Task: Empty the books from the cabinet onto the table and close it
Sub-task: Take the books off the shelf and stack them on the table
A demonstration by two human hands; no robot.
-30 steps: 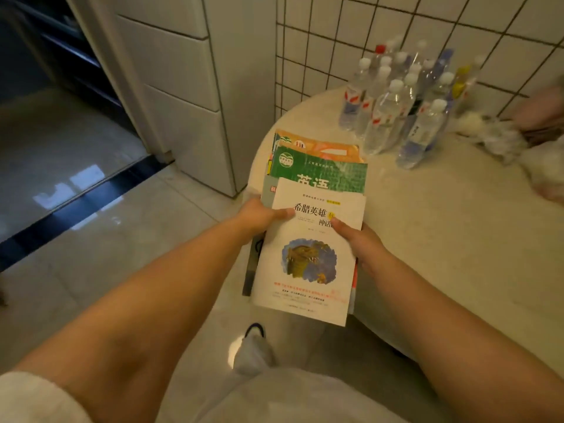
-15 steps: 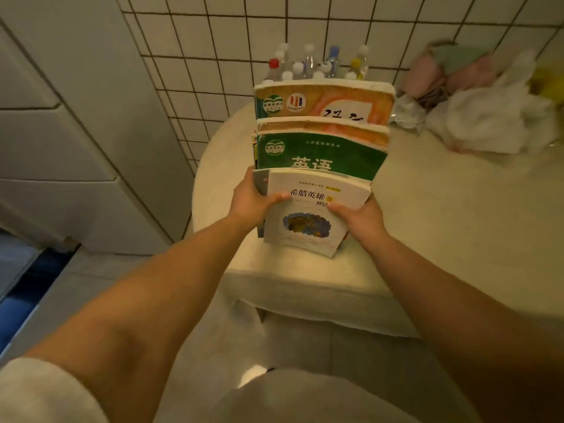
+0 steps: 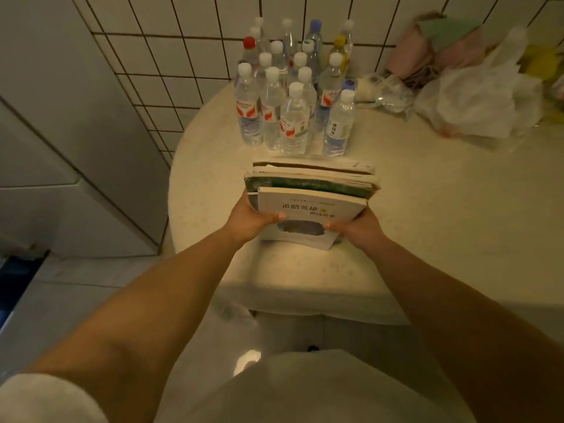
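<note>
A stack of books (image 3: pixel 311 190) lies low over the near part of the pale table (image 3: pixel 442 227); whether it rests on the surface I cannot tell. The top book is white with Chinese characters and a blue picture; a green cover and paler ones show beyond it. My left hand (image 3: pixel 254 216) grips the stack's left side, thumb on the white cover. My right hand (image 3: pixel 355 228) grips the right side the same way. The white cabinet (image 3: pixel 61 154) stands to the left of the table, its fronts shut in view.
Several clear water bottles (image 3: pixel 293 96) stand close behind the stack. White plastic bags (image 3: pixel 479 99) and pinkish cloth (image 3: pixel 427 53) lie at the table's back right. A tiled wall (image 3: pixel 171 56) runs behind. Floor tiles and my pale clothing fill the bottom.
The stack has gone from upright on its edge over the table rim to nearly flat, further onto the table. My view has tilted down, so the bottles show fully.
</note>
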